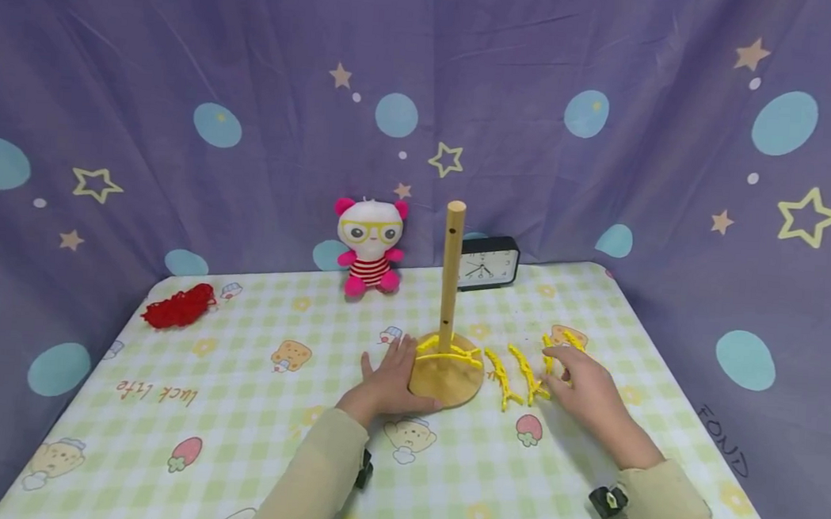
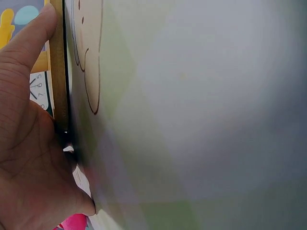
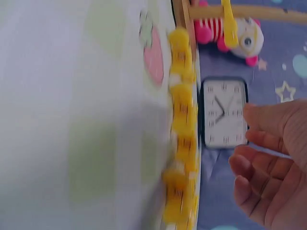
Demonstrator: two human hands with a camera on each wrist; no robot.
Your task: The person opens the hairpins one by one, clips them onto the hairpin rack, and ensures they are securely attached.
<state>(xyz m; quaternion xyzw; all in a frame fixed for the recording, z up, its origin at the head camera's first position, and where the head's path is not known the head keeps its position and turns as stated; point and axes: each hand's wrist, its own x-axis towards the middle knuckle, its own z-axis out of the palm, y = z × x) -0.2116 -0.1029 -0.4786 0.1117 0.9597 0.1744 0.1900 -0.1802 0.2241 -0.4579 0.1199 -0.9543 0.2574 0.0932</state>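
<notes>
A round wooden base [image 1: 451,385] carries an upright wooden post [image 1: 451,270] with dark holes. My left hand [image 1: 395,377] rests against the left side of the base, fingers spread along its edge and thumb [image 2: 33,36] straight along the front rim. Thin yellow curved pieces [image 1: 452,358] lie across the base at the foot of the post. To its right, several yellow branch-like plastic pieces [image 1: 501,378] stand in a row on the table. Over the right end of that row is my right hand [image 1: 586,389], fingers bent loosely, with nothing between them in the right wrist view.
A panda plush toy [image 1: 369,249] sits at the back, left of the post. Behind the post on the right stands a black-framed clock [image 1: 490,266]. A red bundle of yarn or netting [image 1: 180,307] lies at the far left. A purple curtain [image 1: 271,52] borders the checked tablecloth [image 1: 248,432].
</notes>
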